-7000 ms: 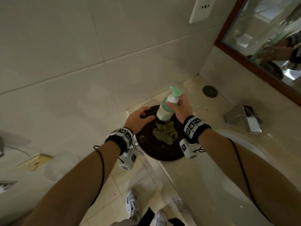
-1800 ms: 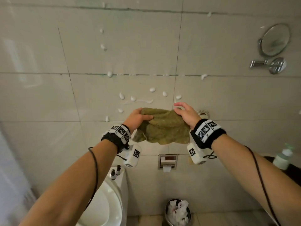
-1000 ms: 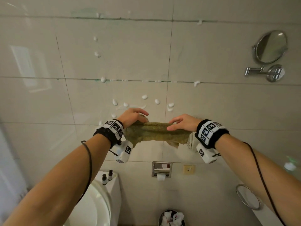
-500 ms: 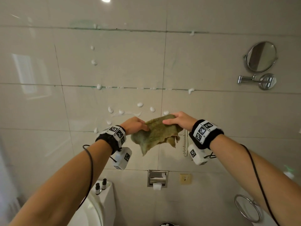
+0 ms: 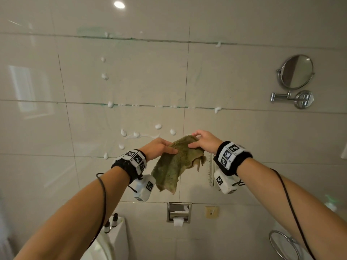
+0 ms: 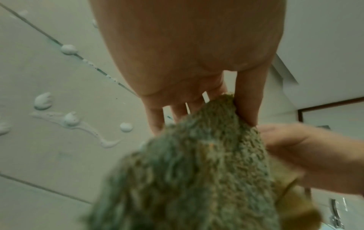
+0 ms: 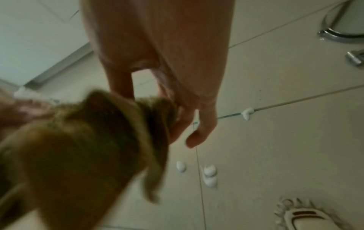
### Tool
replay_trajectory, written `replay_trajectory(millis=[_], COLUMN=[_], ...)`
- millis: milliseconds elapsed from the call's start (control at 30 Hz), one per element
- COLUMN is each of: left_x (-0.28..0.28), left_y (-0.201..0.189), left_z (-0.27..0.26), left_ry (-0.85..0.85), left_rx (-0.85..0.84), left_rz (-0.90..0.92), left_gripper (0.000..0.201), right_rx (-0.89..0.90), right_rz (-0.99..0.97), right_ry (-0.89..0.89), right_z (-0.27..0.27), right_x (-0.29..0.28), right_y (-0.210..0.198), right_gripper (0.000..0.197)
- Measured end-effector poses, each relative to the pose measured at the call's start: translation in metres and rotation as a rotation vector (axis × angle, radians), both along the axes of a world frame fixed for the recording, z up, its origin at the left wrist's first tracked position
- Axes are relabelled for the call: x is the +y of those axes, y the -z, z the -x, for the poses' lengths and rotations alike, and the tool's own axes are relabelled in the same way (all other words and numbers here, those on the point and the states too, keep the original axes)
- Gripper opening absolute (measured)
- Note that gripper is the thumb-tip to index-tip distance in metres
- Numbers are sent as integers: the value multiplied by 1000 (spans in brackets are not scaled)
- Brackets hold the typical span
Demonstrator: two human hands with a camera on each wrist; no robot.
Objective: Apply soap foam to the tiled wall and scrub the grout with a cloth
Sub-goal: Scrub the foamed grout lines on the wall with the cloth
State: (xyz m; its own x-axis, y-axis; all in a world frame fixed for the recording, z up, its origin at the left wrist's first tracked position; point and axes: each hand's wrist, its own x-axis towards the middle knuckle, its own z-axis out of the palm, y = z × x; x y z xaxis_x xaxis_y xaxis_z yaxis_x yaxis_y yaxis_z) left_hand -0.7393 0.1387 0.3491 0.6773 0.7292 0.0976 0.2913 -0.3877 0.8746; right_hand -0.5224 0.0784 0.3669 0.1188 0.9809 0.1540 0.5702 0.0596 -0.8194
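An olive-green cloth (image 5: 176,162) hangs in front of the tiled wall (image 5: 244,139), held by both hands at chest height. My left hand (image 5: 159,150) pinches its left side between thumb and fingers; the left wrist view shows the cloth (image 6: 197,171) under that thumb. My right hand (image 5: 203,140) grips the cloth's top right edge, with the cloth (image 7: 98,140) bunched against its fingers. White foam blobs (image 5: 158,126) dot the tiles and the horizontal grout line (image 5: 150,106) above the hands. The cloth is apart from the wall.
A round shaving mirror (image 5: 296,72) on a chrome arm juts from the wall at upper right. Below are a toilet-paper holder (image 5: 179,212), a toilet tank (image 5: 114,239) with small bottles, and a chrome ring (image 5: 283,244) at lower right. A corded phone (image 5: 211,171) hangs behind my right wrist.
The cloth, stretched flat between both hands a second ago, is now gathered and hangs down in a fold. Both hands have come closer together and risen slightly.
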Motion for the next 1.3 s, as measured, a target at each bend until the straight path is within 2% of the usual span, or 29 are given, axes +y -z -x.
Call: replay_trajectory(millis=[100,233,400,533,633,800,933,967,1167,1300], left_x=[-2,1,3,4,5,2,-4,-5,-5,-5], left_y=[-1,2,2,-3,-6,-12,-17,-18,-29,-36], left_z=[-2,-2,2,6,13,11,3,1,-6,-9], left_ry=[9,-18,-11,-19,-51,-89,-54,-50,-12,-5], left_rx=[21,-11,-95,-128,-127,-197,-308,-320,-352,-343], left_rz=[-30,-47,-38,-37,-34,-59,-52,-43,8,52], left_gripper=[14,19,55,69,71,64,46,44,55,55], right_rx=[-36,192,271,295,337,552,688,714,865,954], right_rz=[-48,-159,-147,-153,-158,-173,-138,-130,-75,-72], right_ry=[124,93,-52,-79,-42,-26,-36,-52,-159,-95], right_z=[5,20,31,33,28,31,36,36,34,36], right_x=[5,3,2,7,8,8,10,10,4,2], right_y=[24,48,52,42,34,18,11,11,11,8], right_gripper=[41,24,27,26,23,16,48,50,53,45])
